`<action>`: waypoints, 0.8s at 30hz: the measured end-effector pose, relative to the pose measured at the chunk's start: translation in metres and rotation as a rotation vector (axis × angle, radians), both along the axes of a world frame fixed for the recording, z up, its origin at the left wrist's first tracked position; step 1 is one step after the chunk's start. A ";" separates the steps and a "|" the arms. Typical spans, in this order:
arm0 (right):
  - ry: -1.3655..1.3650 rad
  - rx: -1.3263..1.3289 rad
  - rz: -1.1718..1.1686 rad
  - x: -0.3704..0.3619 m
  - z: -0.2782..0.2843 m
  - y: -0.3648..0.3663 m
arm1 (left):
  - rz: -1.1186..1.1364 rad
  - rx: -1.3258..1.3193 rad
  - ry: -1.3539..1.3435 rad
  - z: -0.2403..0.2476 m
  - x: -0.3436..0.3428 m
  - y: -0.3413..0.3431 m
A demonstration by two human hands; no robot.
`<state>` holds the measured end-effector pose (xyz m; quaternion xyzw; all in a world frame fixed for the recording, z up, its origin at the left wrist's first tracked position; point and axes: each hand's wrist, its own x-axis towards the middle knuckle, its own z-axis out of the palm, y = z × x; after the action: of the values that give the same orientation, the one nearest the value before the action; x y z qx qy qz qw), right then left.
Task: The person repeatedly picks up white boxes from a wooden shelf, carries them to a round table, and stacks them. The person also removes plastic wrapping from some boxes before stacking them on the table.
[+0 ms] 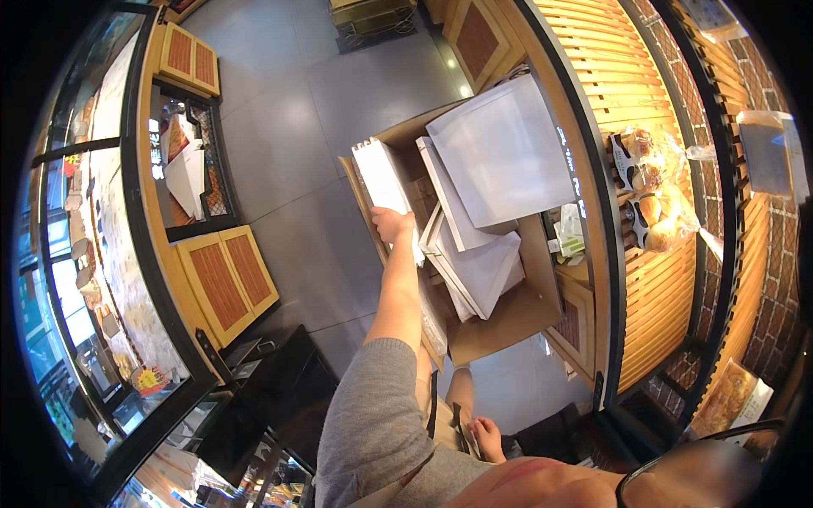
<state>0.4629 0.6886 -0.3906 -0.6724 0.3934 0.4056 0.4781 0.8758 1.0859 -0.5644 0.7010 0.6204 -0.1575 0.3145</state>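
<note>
My left hand (392, 224) is closed round the upper edge of a bundle of flat white cardboard (378, 173), which stands on edge along the left side of an open brown carton (508, 326). More flat white cardboard pieces (487, 267) lean at angles inside the carton, beside the bundle. A large white square sheet (504, 152) lies over the far right part of it. Close to my body, my right hand (487, 438) hangs with its fingers loosely bent and nothing visible in them. A black strap (462, 427) runs just left of that hand.
A shelf with bagged bread rolls (652, 190) stands to the right on wooden slats (652, 296). Wooden cabinets (229, 284) and a glass display counter (110, 254) line the left. Grey tiled floor (296, 161) lies between, with a dark-based stand (373, 21) at the far end.
</note>
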 end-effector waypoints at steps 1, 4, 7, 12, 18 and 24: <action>-0.039 0.023 -0.021 0.005 0.007 0.009 | -0.021 0.015 -0.024 0.003 -0.004 0.001; -0.074 0.034 0.108 0.030 0.010 0.019 | -0.093 0.044 -0.083 0.019 -0.021 0.004; -0.109 0.055 0.032 0.049 0.024 0.030 | -0.130 0.055 -0.143 0.065 -0.055 0.003; -0.204 0.082 0.128 0.058 0.023 0.033 | -0.093 0.150 -0.313 0.176 -0.138 0.021; -0.468 -0.053 0.310 0.104 0.064 0.061 | -0.286 0.002 -0.737 0.337 -0.252 0.096; -0.714 0.316 0.014 0.164 0.161 0.046 | -0.318 -0.773 -1.112 0.440 -0.325 0.120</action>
<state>0.6274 0.7345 -0.2292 -0.6919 0.1304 0.2052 0.6798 0.5510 1.2061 -0.1248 0.5978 0.1563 -0.0286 0.7858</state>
